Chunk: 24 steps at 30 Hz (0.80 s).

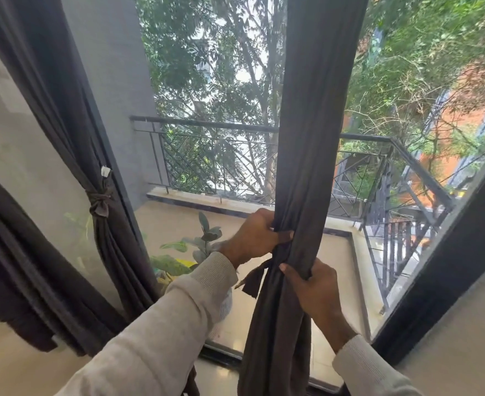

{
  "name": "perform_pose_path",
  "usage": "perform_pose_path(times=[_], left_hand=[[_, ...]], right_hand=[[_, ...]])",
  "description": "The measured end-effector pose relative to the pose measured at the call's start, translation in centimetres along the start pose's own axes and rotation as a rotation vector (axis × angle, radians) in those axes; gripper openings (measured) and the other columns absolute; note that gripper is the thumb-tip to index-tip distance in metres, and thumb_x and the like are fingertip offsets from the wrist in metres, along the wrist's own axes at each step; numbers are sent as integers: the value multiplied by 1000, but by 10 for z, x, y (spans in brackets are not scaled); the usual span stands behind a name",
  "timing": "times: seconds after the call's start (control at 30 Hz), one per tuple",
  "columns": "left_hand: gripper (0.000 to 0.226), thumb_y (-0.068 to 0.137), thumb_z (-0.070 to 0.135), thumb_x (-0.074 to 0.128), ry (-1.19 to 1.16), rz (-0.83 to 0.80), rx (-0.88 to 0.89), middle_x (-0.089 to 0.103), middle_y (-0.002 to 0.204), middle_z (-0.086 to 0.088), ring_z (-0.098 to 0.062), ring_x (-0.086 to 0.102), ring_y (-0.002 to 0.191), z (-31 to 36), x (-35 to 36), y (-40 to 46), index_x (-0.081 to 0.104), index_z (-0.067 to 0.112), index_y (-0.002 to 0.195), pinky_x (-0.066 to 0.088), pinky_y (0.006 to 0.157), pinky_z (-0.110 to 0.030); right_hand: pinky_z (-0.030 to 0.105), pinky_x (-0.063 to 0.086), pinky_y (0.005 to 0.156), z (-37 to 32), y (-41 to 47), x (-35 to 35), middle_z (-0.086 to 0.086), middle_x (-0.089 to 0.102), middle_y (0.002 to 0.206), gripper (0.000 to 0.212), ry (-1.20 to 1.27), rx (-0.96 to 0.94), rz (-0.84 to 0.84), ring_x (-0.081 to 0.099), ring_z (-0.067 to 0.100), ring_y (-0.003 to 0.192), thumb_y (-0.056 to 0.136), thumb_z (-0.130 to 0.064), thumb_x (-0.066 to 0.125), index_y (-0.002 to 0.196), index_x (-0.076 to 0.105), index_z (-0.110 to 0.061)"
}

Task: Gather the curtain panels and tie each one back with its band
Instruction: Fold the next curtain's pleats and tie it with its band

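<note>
Two dark grey fabric curtain panels are seen; the gathered middle panel (307,167) is grasped by both grips; the left hand (252,238) is clenched round it above its dark fabric band (257,277), the right hand (315,290) just below; at nine o'clock, the other panel (72,124) is tied by its knotted band (99,202).

A gathered curtain panel (315,138) hangs in the centre, before the window glass (264,310). The left hand (252,238) grips it above its band (257,277); the right hand (312,287) grips it just below. To the left hangs a second panel (72,115), tied. Behind the glass, a potted plant (189,247) stands on the balcony, with the railing (207,158) beyond.
</note>
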<state>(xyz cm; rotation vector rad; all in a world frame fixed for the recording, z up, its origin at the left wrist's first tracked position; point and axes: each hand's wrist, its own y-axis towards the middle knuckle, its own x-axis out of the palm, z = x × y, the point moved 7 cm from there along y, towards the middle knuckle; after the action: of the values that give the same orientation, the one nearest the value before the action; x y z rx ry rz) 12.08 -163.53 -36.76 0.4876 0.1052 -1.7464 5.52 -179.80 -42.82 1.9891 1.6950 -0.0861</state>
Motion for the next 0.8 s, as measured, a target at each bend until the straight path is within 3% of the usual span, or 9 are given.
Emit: perform_pose_path(times=[0.07,0.13,0.2,0.3,0.47,0.53,0.67,0.73,0.8], left_hand=[[15,87,30,86,32,38,35,84,99,8,-28,81,95,2,-2,-4,85,36,101,66,87,-56],[22,82,43,90,197,141,62,81,91,13,-19,78,85,5,-10,-15,84,31,99,66,82,-47],[32,79,64,85,360,227,20,75,78,15,-12,73,76,4,-17,-28,77,33,77,64,78,-41],[62,81,86,66,503,230,-114,67,58,13,-9,69,63,-5,-17,-42,62,30,54,61,71,-33],[83,73,99,55,354,163,-200,68,55,-3,-24,73,61,-23,-16,-45,65,20,51,65,73,-51],[85,73,98,56,295,148,-204,69,59,-10,-30,73,64,-26,-15,-47,67,15,56,65,74,-55],[69,79,87,63,200,146,-197,71,61,-2,-25,75,61,-27,-7,-48,71,19,65,67,71,-55],[54,91,71,68,128,99,-198,71,61,3,-24,73,59,-28,2,-47,71,23,66,67,72,-54],[35,102,43,71,88,24,-161,71,61,14,-15,70,60,-24,13,-47,73,25,73,66,71,-44]], right_hand=[[18,58,56,1,2,-3,-21,69,71,16,-9,11,27,69,-1,68,90,-34,81,81,68,-32],[16,55,54,2,3,-6,-19,69,68,16,-3,20,51,68,0,68,91,-30,82,79,70,-30],[8,51,54,0,3,-7,-20,70,71,11,26,34,58,68,-5,69,90,-29,82,86,72,-27],[12,54,53,-1,1,-2,-18,70,70,11,35,34,48,69,-2,69,89,-30,82,85,72,-27],[12,55,54,-2,1,6,-18,71,72,10,30,34,11,69,-2,69,89,-32,82,86,74,-27],[12,56,56,-3,1,7,-18,71,74,10,27,34,9,69,-3,69,89,-32,82,89,75,-25],[1,50,66,-10,-5,7,-9,67,94,17,-23,-57,76,67,4,73,95,-24,77,108,73,-14],[1,50,68,-14,-19,9,-6,56,105,22,-77,-124,115,64,3,78,98,-18,72,118,65,-11],[4,53,70,-13,-37,11,-6,50,109,31,-73,-179,138,65,1,87,97,-11,70,125,57,-10]])
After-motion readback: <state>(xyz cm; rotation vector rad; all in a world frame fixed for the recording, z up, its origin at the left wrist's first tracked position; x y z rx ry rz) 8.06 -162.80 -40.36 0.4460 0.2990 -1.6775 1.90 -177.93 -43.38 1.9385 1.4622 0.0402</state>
